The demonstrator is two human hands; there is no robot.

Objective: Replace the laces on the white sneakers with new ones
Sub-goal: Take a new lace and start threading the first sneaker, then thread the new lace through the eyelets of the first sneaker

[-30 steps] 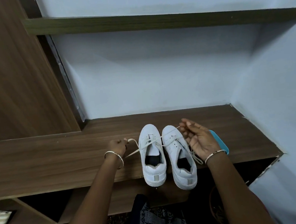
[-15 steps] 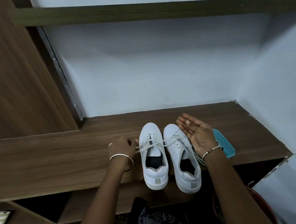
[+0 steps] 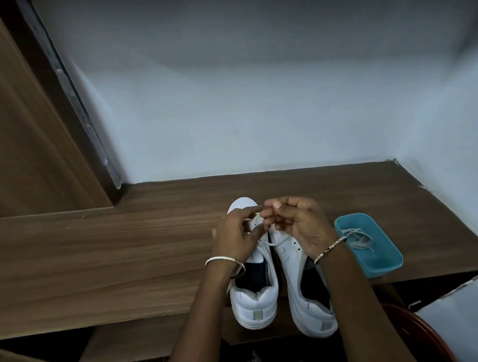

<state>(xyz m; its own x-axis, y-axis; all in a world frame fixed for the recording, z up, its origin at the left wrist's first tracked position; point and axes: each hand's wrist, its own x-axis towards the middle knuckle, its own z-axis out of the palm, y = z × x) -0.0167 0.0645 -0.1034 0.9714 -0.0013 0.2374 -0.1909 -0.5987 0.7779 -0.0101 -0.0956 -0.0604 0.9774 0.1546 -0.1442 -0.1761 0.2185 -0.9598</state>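
Sneakers [image 3: 254, 301] stand side by side on the shelf [image 3: 96, 261], heels toward me. My left hand [image 3: 236, 234] and right hand [image 3: 297, 227], fingers curled, pinch a lace [image 3: 276, 242] above them, with a blue tray [image 3: 390, 265] just beside.

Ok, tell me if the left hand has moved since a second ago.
Yes. The left hand moved right: from beside the left sneaker to over its front, meeting the right hand.

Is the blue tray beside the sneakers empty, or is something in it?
Not empty: the blue tray holds a loose bundle of grey laces.
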